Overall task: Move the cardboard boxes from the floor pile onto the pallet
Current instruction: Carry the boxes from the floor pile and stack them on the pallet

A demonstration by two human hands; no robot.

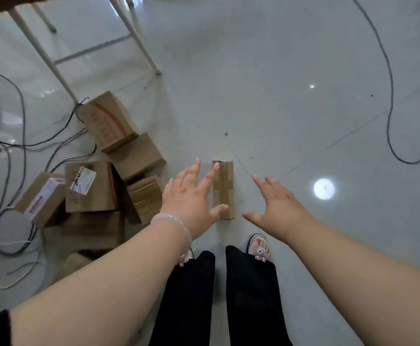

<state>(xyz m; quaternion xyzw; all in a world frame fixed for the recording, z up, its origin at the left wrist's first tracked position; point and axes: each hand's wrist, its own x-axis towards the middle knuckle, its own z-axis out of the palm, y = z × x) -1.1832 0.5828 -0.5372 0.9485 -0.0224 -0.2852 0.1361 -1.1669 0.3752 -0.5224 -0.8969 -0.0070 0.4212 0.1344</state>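
Observation:
A small taped cardboard box (225, 188) lies alone on the tiled floor just ahead of my feet. My left hand (191, 196) hovers over its left side with fingers spread and straight, its thumb and a fingertip overlapping the box. My right hand (276, 208) is spread open to the right of the box, apart from it. A pile of several cardboard boxes (109, 171) sits on the floor to the left; one carries red print (107, 121), another a white label (89, 186). No pallet is in view.
White table or stool legs (139, 38) stand at the upper left. Dark cables (16, 136) loop over the floor left of the pile, and another cable (390, 96) runs down the right side. My legs and slippers (259, 248) are at the bottom centre.

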